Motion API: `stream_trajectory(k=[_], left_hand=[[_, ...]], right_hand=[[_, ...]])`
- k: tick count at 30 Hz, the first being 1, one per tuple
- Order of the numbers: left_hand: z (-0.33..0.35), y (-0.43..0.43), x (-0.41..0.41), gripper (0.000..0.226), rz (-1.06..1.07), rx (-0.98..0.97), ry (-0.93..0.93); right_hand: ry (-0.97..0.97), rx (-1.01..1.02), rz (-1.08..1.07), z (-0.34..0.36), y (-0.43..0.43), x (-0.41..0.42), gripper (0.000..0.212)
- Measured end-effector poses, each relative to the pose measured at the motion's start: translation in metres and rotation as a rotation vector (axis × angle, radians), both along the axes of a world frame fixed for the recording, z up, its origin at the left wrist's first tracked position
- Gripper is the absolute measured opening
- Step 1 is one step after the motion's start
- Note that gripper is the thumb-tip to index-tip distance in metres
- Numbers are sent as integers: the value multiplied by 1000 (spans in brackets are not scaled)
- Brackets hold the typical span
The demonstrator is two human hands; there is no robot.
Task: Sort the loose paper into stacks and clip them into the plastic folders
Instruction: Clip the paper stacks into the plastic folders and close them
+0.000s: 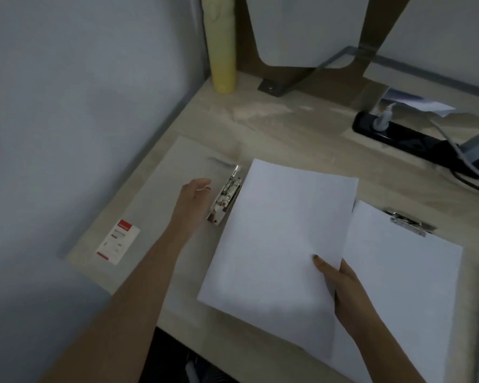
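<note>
A clear plastic folder [161, 194] lies open on the desk at the left, with a red-and-white label [118, 241] on its cover. Its metal clip [225, 197] stands raised along the spine. My left hand [192, 199] rests just left of the clip, fingers curled toward it; whether it touches the clip I cannot tell. My right hand [343, 293] pinches the right edge of a white paper stack [280, 244], thumb on top, holding it over the folder's right half beside the clip. A second folder with paper [404, 275] under a shut metal clip [409, 223] lies at the right.
A yellow bottle [222, 48] stands at the desk's back left by the wall. A black power strip [415, 139] with plugs and cables lies at the back right, with a paper slip [418, 102] behind it. A monitor stand [271, 87] is at the back. The desk's front edge [233, 352] runs below the papers.
</note>
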State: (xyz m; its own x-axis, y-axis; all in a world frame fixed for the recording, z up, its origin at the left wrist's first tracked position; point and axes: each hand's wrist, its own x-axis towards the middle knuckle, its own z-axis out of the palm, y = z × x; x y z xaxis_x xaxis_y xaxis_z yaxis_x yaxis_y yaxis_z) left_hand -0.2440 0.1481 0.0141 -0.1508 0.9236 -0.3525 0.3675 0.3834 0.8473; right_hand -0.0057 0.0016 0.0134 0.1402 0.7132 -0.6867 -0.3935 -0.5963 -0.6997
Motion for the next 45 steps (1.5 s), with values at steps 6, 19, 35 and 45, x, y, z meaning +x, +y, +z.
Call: stream_trajectory(k=[6,19,35,45], left_hand=[[1,23,0,32,-58,-278,-189],[13,39,15,34,-259,-240,-245],[15,28,-4,23,-266,-173,-226],[13,8,-22,14,-305,-220,-118]], right_hand=[[-20,-41,-41,-13,11,-18,19],[-26,-112,-42,-25,10,-24,19],[-70,-50,-80,-25,15,-37,38],[-67,-56,-115,-26,20,-37,37]])
